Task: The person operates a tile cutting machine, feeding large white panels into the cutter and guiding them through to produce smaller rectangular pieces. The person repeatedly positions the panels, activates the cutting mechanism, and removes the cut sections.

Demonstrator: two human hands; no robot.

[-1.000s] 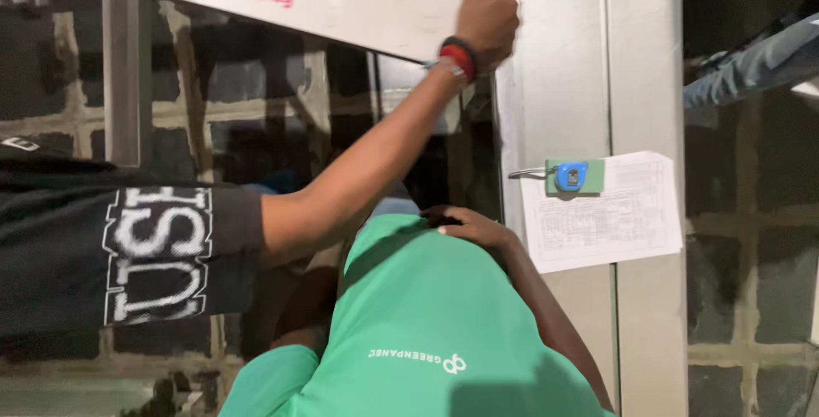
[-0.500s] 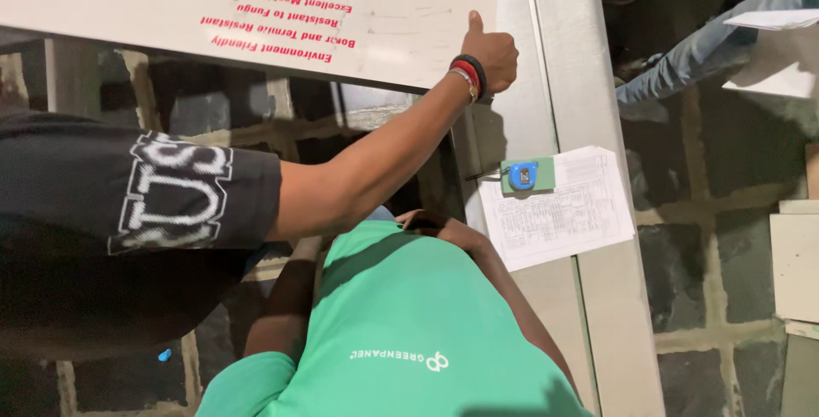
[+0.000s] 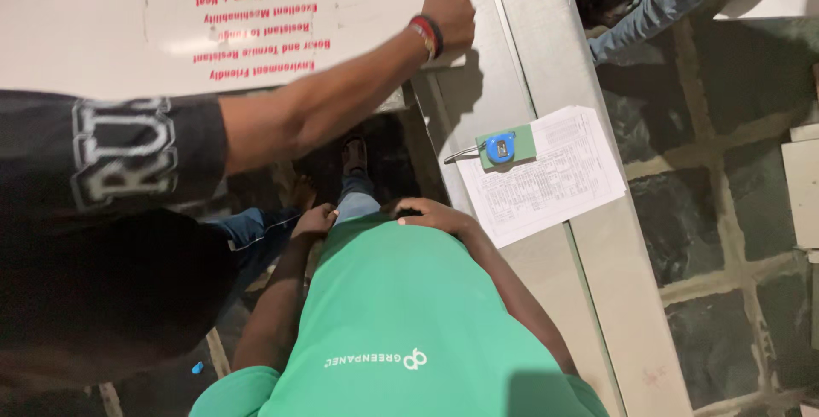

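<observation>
One white board with red print, one printed sheet, one blue tape measure on a green pad. Two own hands at the hem of the green shirt, low in the middle of the view: left hand curled, grip impossible to tell; right hand laid flat, grip loosely spread, pinching nothing. One co-worker's hand, thumb up, pressed on the board's edge. Long grey counter under the sheet; dark stone floor beside.
</observation>
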